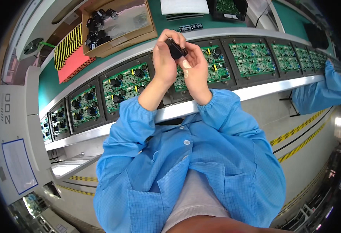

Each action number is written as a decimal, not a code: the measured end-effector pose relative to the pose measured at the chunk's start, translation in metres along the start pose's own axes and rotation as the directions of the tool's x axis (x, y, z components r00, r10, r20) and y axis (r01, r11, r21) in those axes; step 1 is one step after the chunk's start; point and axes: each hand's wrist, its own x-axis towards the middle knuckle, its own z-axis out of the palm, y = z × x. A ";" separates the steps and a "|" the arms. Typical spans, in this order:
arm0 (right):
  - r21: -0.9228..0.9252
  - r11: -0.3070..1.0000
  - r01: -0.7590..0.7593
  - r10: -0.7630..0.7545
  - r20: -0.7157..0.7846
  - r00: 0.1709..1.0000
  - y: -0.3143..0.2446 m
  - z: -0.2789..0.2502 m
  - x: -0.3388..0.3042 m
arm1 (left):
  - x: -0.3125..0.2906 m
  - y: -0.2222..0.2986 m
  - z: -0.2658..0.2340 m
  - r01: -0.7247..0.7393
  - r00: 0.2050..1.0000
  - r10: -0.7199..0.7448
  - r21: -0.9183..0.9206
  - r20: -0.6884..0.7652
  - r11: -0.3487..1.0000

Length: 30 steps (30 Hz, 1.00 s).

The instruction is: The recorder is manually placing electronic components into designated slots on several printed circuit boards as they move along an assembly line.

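Note:
Above the line of circuit boards, my left hand (pixel 165 64) curls its fingers over a black cylindrical capacitor (pixel 174 49). My right hand (pixel 195 66) closes on the same dark part from the other side, its fingertips near the lower end. The fingers hide much of it, so I cannot tell whether it is one capacitor or more. A light strip is wrapped on a right-hand finger. Beneath my hands, green circuit boards (pixel 126 82) sit in black carrier trays (pixel 150 62). Boards on the left carry round black capacitors (pixel 115 83); those at the far right show none standing.
A cardboard box (pixel 125 40) with black capacitors stands behind, left of my hands. Two capacitors (pixel 190 27) lie on the green bench. Beyond are a white stack (pixel 184 7) and a black bin (pixel 230 9). A blue sleeve (pixel 320 93) of another person shows far right.

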 end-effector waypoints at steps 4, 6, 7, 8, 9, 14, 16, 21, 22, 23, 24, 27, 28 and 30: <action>-0.029 0.996 -0.090 0.088 -0.047 0.995 -0.013 -0.024 -0.008 | 0.001 -0.002 -0.008 -0.084 0.996 0.084 -0.009 -0.037 0.996; -0.129 0.987 -0.095 0.085 -0.077 0.993 -0.024 -0.053 -0.008 | -0.005 0.001 -0.017 0.099 0.994 -0.092 -0.128 0.064 0.987; -0.149 0.984 -0.099 0.089 -0.079 0.993 -0.030 -0.071 -0.008 | -0.011 0.004 -0.022 0.188 0.976 -0.174 -0.094 0.134 0.978; -0.170 0.980 -0.107 0.100 -0.051 0.994 -0.035 -0.090 -0.007 | -0.019 0.007 -0.025 0.291 0.933 -0.304 0.092 0.193 0.952; -0.193 0.974 -0.117 0.115 -0.025 0.993 -0.042 -0.109 -0.007 | -0.024 0.008 -0.021 0.334 0.898 -0.387 0.250 0.207 0.909; -0.615 0.785 0.080 0.120 0.277 0.953 -0.076 -0.165 0.006 | -0.047 -0.002 -0.026 0.396 0.792 -0.520 0.378 0.320 0.837; -0.722 0.683 0.112 0.173 0.309 0.935 -0.090 -0.171 0.011 | -0.051 -0.005 -0.027 0.295 0.808 -0.493 0.504 0.321 0.812; -0.852 0.429 0.300 0.270 0.438 0.858 -0.097 -0.186 0.022 | -0.048 -0.004 -0.021 0.014 0.893 -0.343 0.744 0.291 0.668; -0.852 0.429 0.301 0.280 0.442 0.852 -0.096 -0.187 0.023 | -0.049 -0.003 -0.019 0.024 0.896 -0.345 0.744 0.280 0.668; -0.868 0.403 0.292 0.303 0.427 0.852 -0.094 -0.187 0.024 | -0.049 -0.002 -0.018 0.183 0.858 -0.477 0.755 0.190 0.630; -0.882 0.376 0.283 0.322 0.411 0.853 -0.093 -0.187 0.024 | -0.050 -0.001 -0.016 0.333 0.794 -0.599 0.750 0.103 0.571; -0.848 0.417 0.327 0.257 0.455 0.853 -0.085 -0.183 0.026 | -0.055 -0.005 -0.010 0.309 0.847 -0.522 0.710 0.097 0.633; -0.847 0.419 0.326 0.261 0.456 0.851 -0.083 -0.182 0.026 | -0.055 -0.005 -0.011 0.314 0.846 -0.525 0.710 0.092 0.631; -0.866 0.386 0.319 0.277 0.438 0.855 -0.081 -0.179 0.027 | -0.056 -0.005 -0.014 0.180 0.836 -0.510 0.777 0.202 0.603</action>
